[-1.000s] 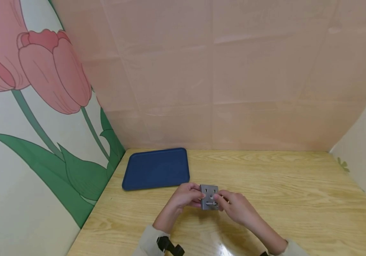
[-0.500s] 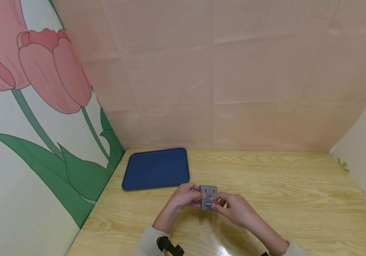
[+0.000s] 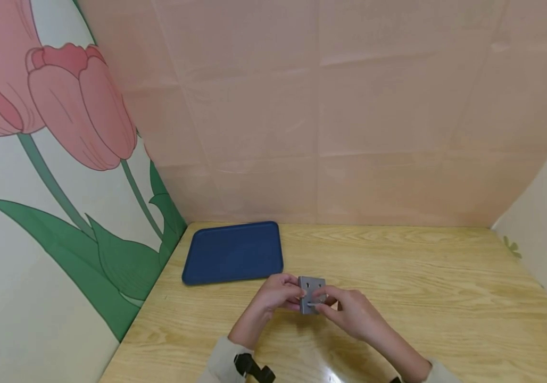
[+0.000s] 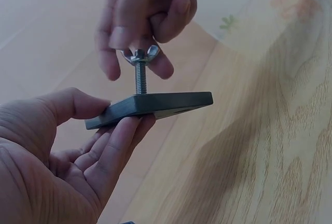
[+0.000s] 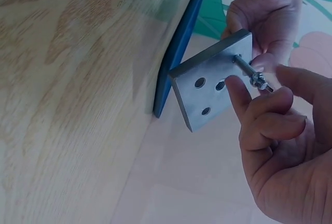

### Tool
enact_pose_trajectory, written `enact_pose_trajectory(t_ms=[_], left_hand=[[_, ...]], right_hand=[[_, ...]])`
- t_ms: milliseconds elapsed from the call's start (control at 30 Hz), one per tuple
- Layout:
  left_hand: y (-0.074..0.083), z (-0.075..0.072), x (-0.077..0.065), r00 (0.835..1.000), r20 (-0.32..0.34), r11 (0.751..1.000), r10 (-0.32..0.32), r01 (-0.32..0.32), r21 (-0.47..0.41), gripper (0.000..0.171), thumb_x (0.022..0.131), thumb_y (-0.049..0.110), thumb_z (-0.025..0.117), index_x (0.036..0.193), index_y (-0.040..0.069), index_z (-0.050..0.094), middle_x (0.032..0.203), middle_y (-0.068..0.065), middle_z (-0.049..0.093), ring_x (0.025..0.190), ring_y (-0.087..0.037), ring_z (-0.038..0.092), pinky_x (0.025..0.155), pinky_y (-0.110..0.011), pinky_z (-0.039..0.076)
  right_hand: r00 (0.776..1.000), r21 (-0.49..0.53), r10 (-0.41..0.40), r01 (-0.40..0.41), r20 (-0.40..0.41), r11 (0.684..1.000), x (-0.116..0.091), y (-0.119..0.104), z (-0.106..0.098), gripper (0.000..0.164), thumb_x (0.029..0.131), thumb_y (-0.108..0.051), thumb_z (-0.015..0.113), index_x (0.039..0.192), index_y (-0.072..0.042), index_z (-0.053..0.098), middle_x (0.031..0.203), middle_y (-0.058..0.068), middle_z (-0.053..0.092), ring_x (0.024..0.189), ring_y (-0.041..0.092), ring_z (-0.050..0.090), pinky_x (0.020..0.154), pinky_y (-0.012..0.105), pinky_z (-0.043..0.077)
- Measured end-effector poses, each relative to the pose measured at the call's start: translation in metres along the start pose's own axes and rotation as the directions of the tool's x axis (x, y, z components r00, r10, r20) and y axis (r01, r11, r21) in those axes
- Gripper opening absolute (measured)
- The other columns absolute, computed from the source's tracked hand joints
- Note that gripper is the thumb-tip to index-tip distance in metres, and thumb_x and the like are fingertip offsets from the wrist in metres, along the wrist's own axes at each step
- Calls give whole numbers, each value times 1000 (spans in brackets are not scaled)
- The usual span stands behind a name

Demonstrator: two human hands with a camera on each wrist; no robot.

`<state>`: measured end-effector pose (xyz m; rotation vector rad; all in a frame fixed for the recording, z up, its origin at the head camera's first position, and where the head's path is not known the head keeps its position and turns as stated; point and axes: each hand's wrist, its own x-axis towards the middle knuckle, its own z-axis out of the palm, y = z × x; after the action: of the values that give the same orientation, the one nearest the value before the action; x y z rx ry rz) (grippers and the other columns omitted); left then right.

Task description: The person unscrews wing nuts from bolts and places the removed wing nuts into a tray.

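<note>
Grey metal in grasp: pinching a square, drilled plate (image 5: 212,68) at one edge between the thumb and fingers of the left hand (image 4: 62,151), and holding it off the wood-grained table (image 3: 422,282), on the near side of a blue tray (image 3: 235,252). Showing a threaded bolt (image 4: 140,79) sticking out of the plate's face, with a wing nut (image 4: 139,56) near its free end. Losing the bolt's other end behind the plate. Bending the fingers of the right hand (image 3: 350,311) about the wing nut, but giving no sure sign of a pinch: crowding close around it in the left wrist view, covering most of it in the head view. Hiding part of one hole behind a fingertip in the right wrist view, while showing two others whole. Cutting off the right hand at the top of the left wrist view and at the right edge of its own. Showing only a blue sliver, apparently of the tray, at the bottom of the left wrist view. Wearing a black strap (image 3: 254,368) at the left cuff (image 3: 221,361), and leaving its counterpart (image 3: 395,380) on the right mostly out of frame.
</note>
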<state>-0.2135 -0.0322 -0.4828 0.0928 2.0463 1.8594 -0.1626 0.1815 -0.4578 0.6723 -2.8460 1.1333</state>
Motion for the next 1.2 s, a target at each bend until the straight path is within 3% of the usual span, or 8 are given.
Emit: enact_pose_trajectory(t_ms=[133, 267, 400, 700, 867, 1067, 1200], left_hand=[[0, 0, 0, 1000, -1, 1000, -2, 2, 1, 22, 85, 7, 73, 105, -1, 69, 92, -13, 75, 74, -21, 74, 63, -32, 63], [0, 1, 0, 1000, -2, 1000, -3, 3, 2, 21, 85, 6, 73, 105, -1, 69, 92, -12, 76, 74, -21, 74, 64, -33, 63], [1, 1, 0, 1000, -2, 1000, -4, 4, 1, 20, 86, 6, 73, 104, -1, 70, 93, -13, 76, 75, -22, 74, 66, -35, 63], [1, 2, -1, 1000, -10, 1000, -3, 3, 10, 21, 86, 7, 74, 105, -1, 69, 93, -12, 75, 75, -22, 74, 68, -38, 64], [-1, 1, 1, 1000, -10, 1000, 0, 1, 13, 20, 86, 7, 74, 104, -1, 69, 92, -12, 75, 75, -22, 74, 68, -38, 64], [0, 1, 1, 1000, 0, 1000, 1, -1, 2, 22, 85, 6, 73, 105, -2, 68, 93, -13, 75, 75, -23, 74, 65, -35, 63], [0, 1, 0, 1000, 3, 1000, 1, -1, 1, 22, 85, 6, 73, 105, -3, 68, 93, -13, 75, 75, -22, 74, 64, -32, 63]], right_hand=[[994, -9, 94, -95, -64, 995, 2, -1, 1, 23, 98, -36, 66, 110, -18, 73, 86, -4, 73, 63, 4, 56, 53, 25, 47], [985, -17, 147, -149, -89, 989, 3, -1, 0, 17, 99, -35, 66, 99, -21, 74, 79, -10, 68, 71, 6, 58, 60, 27, 48], [990, -17, 123, -125, -62, 992, 3, 2, 0, 17, 100, -33, 65, 93, -21, 74, 77, -11, 65, 67, 7, 54, 57, 24, 44], [999, 8, 52, -52, 11, 999, -1, 4, -1, 21, 96, -36, 69, 99, -15, 76, 81, -11, 69, 63, 3, 51, 53, 21, 43], [999, 8, 26, -26, 34, 1000, 0, 4, 0, 17, 92, -25, 74, 104, -14, 73, 81, -7, 72, 61, 1, 53, 50, 22, 44], [1000, -27, -4, 4, 11, 1000, -1, 3, 1, 17, 89, -13, 75, 106, -17, 72, 85, -4, 74, 53, 0, 46, 45, 20, 38], [1000, -26, -26, 25, -9, 999, -1, 2, 1, 20, 91, -14, 74, 110, -17, 72, 86, -1, 75, 49, -1, 43, 42, 20, 36]])
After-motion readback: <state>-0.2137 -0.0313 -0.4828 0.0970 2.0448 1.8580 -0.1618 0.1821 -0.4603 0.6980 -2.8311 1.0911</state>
